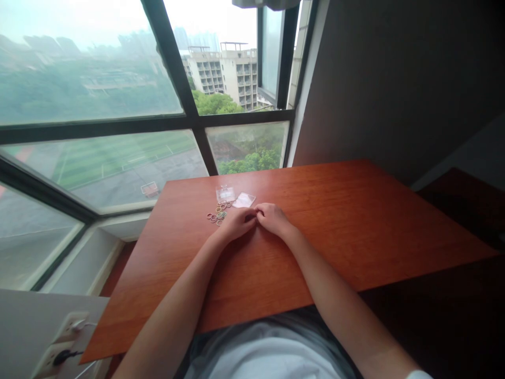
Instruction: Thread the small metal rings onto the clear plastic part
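Observation:
My left hand (239, 221) and my right hand (271, 217) meet fingertip to fingertip just above the table. Both are closed in a pinch, and whatever lies between the fingers is hidden or too small to name. Beside my left hand, several small coloured rings (216, 216), which look like hair ties, lie loose in a cluster. Behind them rests a clear plastic box (225, 193). A second clear, flat piece (244, 200), perhaps its lid, lies just beyond my fingers.
The reddish-brown wooden table (335, 210) stretches far to the right. Large windows with a dark frame (142, 124) rise behind its far and left edges. Wall sockets (59, 345) with plugged-in cables sit low at the left, by the table's near corner.

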